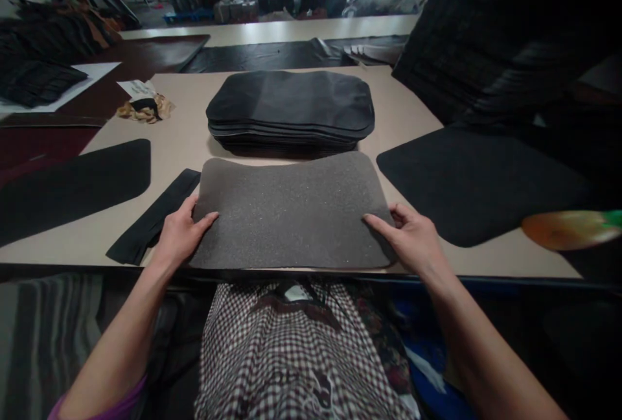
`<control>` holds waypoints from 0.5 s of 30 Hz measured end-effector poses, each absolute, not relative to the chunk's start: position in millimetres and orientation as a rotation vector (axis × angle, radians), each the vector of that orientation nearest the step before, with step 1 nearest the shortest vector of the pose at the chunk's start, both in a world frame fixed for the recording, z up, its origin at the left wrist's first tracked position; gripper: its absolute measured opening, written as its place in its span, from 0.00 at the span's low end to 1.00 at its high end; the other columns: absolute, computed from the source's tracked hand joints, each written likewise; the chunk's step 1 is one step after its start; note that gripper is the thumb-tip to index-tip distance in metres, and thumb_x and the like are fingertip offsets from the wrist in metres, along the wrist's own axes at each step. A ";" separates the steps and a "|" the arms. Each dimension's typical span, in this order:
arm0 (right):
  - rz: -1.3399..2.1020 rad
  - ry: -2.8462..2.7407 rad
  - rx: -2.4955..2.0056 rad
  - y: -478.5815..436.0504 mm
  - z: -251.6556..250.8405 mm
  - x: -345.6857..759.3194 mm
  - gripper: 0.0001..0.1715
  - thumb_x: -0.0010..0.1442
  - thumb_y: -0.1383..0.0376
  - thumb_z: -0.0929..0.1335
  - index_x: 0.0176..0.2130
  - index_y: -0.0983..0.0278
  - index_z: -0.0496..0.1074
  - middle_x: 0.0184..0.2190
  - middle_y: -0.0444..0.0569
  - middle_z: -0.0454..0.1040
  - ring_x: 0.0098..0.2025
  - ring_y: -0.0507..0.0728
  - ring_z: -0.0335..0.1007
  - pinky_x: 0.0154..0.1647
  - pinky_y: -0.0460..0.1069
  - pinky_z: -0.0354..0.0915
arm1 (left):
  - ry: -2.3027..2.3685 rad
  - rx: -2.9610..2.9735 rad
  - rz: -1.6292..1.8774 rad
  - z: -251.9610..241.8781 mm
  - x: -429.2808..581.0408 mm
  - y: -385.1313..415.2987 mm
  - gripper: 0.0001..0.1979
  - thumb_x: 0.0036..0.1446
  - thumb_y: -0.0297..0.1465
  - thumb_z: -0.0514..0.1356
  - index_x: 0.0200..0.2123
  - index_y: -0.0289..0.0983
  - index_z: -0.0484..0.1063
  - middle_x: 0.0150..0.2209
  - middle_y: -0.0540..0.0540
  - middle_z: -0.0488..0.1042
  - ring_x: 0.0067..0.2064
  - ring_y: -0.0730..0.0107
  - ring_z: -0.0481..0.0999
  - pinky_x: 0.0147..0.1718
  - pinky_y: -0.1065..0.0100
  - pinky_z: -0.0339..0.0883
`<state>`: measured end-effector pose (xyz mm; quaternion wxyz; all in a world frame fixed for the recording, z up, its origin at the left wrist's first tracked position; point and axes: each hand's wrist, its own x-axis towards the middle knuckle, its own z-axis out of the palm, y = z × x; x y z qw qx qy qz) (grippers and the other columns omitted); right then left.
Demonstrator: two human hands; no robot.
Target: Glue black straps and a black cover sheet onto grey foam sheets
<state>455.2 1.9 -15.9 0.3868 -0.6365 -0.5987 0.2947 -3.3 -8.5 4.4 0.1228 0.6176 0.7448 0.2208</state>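
A dark grey, rounded flat panel (pixel 291 212) with pale specks lies at the table's front edge, its material unclear. My left hand (pixel 182 229) grips its left side, thumb on top and fingers at the edge or beneath. On the opposite side my right hand (pixel 411 232) holds it the same way, with the thumb over the top face. Just behind the panel stands a stack of black panels (pixel 291 102) of a similar outline. Narrow black strips (pixel 158 216) lie beside my left hand.
Right of the panel is a large black sheet (pixel 476 180), with an orange, bottle-like object (pixel 568 229) near it. A tall dark stack (pixel 505 37) rises behind. Another black piece (pixel 82 183) lies left. Crumpled paper (pixel 146 109) sits farther back on the beige table (pixel 179 93).
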 end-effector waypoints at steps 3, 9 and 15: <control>0.608 -1.613 -1.709 -1.6 -19.1 456.8 0.25 0.57 0.44 0.72 0.39 0.63 0.76 0.31 0.48 0.78 0.32 0.60 0.73 0.30 0.51 0.65 | 2.209 1.853 0.622 3.9 1.8 -10.3 0.31 0.59 0.47 0.61 0.63 0.41 0.65 0.50 0.42 0.79 0.48 0.52 0.81 0.49 0.58 0.73; 0.315 -1.804 -1.830 -4.9 -22.2 460.6 0.27 0.60 0.40 0.68 0.38 0.60 0.73 0.26 0.46 0.71 0.27 0.58 0.68 0.27 0.51 0.59 | 2.207 1.998 0.589 3.2 5.8 -8.9 0.29 0.62 0.43 0.60 0.64 0.41 0.64 0.55 0.41 0.77 0.51 0.49 0.79 0.50 0.56 0.72; -0.175 -2.086 -1.586 -6.5 -21.5 452.2 0.35 0.68 0.51 0.64 0.66 0.67 0.60 0.62 0.69 0.62 0.59 0.74 0.62 0.57 0.65 0.62 | 2.216 2.020 0.546 1.8 7.1 -10.8 0.27 0.64 0.41 0.59 0.64 0.39 0.64 0.53 0.41 0.77 0.50 0.53 0.79 0.49 0.58 0.72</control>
